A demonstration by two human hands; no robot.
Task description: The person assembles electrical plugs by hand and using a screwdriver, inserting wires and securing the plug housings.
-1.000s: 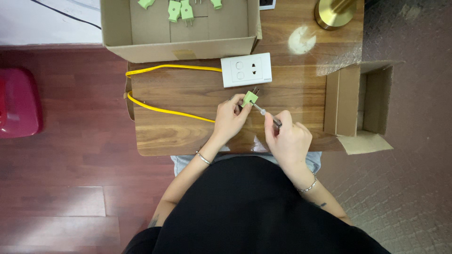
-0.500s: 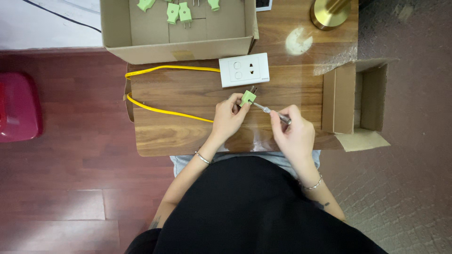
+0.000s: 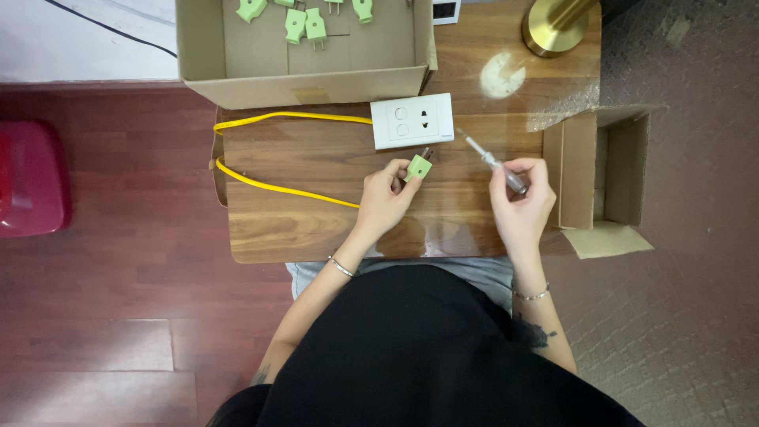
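My left hand (image 3: 385, 198) pinches a small green plug (image 3: 419, 166) with metal prongs pointing toward the far side, at the end of a yellow cable (image 3: 277, 186). My right hand (image 3: 520, 204) grips a slim screwdriver (image 3: 490, 160), its tip pointing up and left, well apart from the plug. A white wall socket plate (image 3: 413, 120) lies on the wooden table (image 3: 316, 229) just beyond both hands, joined to the yellow cable's other end.
An open cardboard box (image 3: 304, 83) at the far edge holds several green plugs (image 3: 304, 24). A smaller open cardboard box (image 3: 605, 178) stands to the right. A brass lamp base (image 3: 553, 28) sits at the far right. A red object (image 3: 32, 178) is on the floor at left.
My right hand has pulled the screwdriver away from the plug, moving right and up. My left hand still holds the plug in about the same spot.
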